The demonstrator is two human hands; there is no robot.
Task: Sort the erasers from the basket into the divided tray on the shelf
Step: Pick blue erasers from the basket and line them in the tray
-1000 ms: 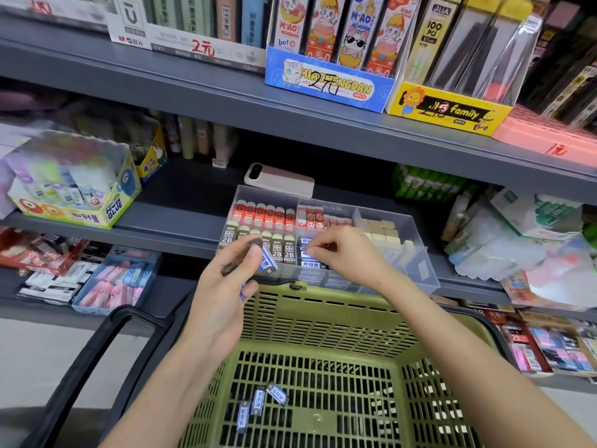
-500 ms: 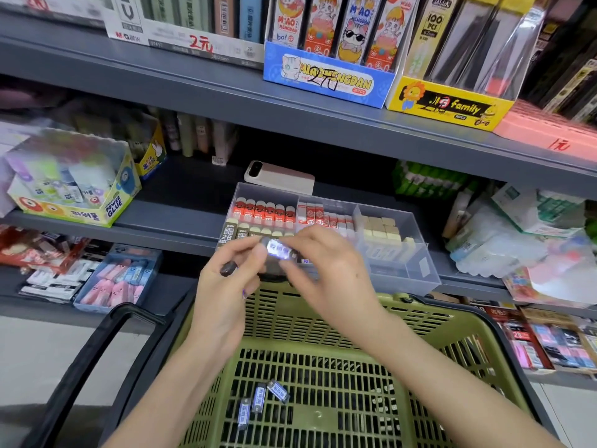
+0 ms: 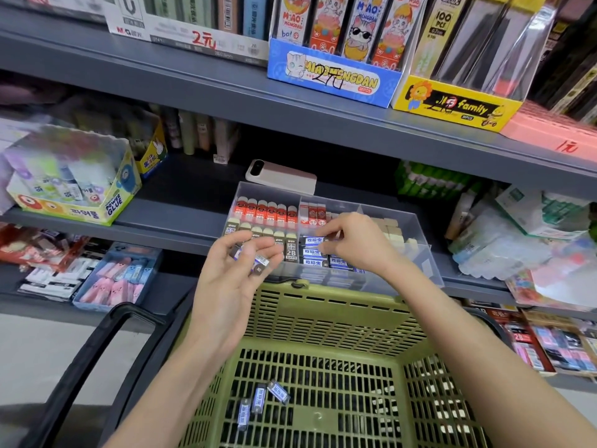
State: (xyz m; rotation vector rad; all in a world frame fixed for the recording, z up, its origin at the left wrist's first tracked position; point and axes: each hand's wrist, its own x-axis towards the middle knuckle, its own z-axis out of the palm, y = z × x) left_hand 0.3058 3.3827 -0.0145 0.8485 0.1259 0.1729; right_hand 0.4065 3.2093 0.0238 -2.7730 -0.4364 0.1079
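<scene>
holding erasers [image 3: 264, 212]: tray [image 3: 424, 260] (basket [image 3: 326, 306] too)

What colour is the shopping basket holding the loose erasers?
The basket is olive green, clearest in the head view.

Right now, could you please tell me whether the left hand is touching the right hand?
Apart. The head view shows a gap between left hand and right hand, with 2B erasers visible between.

Basket [image 3: 323, 321] is olive green with slotted grid pattern; its handle [image 3: 77, 360] black. Loose erasers [image 3: 258, 397] show blue-and-white sleeves. Divided tray [image 3: 403, 276] is clear; right compartment contents [image 3: 391, 231] appear tan
</scene>
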